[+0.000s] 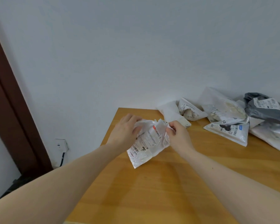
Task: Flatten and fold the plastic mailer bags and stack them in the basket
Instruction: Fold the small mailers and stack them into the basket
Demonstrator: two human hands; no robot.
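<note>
A crumpled white plastic mailer bag [148, 142] with a printed shipping label hangs between my hands just above the wooden table [160, 188]. My left hand [125, 130] grips its upper left edge, fingers curled over the plastic. My right hand [179, 135] pinches the bag's upper right corner. The bag's lower end droops toward the tabletop. No basket is in view.
A heap of other mailer bags lies at the table's far right: white ones [226, 128] and a grey one [265, 109], against the white wall. The table's left edge drops off beside a dark door frame [11, 110] and a wall socket [61, 145].
</note>
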